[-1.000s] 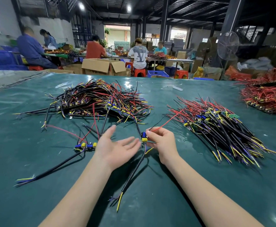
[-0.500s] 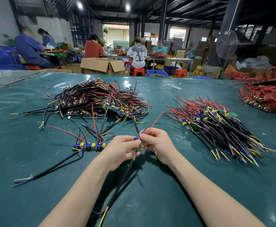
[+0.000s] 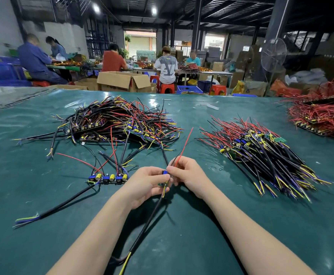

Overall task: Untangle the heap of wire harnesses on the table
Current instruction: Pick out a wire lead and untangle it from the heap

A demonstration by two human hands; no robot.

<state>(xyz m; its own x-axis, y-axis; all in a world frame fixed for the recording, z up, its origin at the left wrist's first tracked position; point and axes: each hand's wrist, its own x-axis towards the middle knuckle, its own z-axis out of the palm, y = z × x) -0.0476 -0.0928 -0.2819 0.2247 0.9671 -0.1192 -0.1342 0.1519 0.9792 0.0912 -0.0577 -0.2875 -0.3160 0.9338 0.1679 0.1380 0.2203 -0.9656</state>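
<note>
Now harness [image 3: 164, 176] pinched between left hand [image 3: 142, 185], right hand [image 3: 188, 175] fingers.

Between them the left hand [image 3: 146, 184] and right hand [image 3: 189, 173] cover most of the harness [image 3: 164, 173]; its black cable [image 3: 150, 218] leaves the bottom edge, tip unseen.

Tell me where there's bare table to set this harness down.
Bare table lies near right, between your right forearm and the sorted pile, and near left, below the loose black cable. A lane runs between the tangled heap and the sorted pile. Crowded: ahead of your left hand, among stray wires.
</note>
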